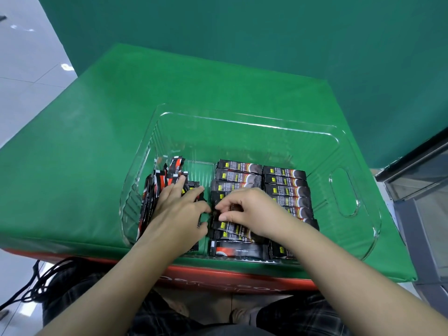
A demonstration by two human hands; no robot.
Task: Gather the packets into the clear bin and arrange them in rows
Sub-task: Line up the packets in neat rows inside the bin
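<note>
A clear plastic bin (244,122) stands on the green table. Inside it, dark coffee packets lie flat in two neat rows: a middle row (238,167) and a right row (284,174). A loose bunch of packets (169,170) leans on edge against the bin's left wall. My left hand (179,209) lies flat on that loose bunch, fingers straight, pressing it down. My right hand (249,209) is over the middle row and pinches the end of one packet (234,208) between thumb and fingertips. The hands hide the packets beneath them.
The green padded table top (97,146) sits on a red box (218,280). A black cable (43,280) hangs at the lower left. A glass-fronted cabinet (421,180) stands at the right. The bin has a handle slot (344,192) in its right wall.
</note>
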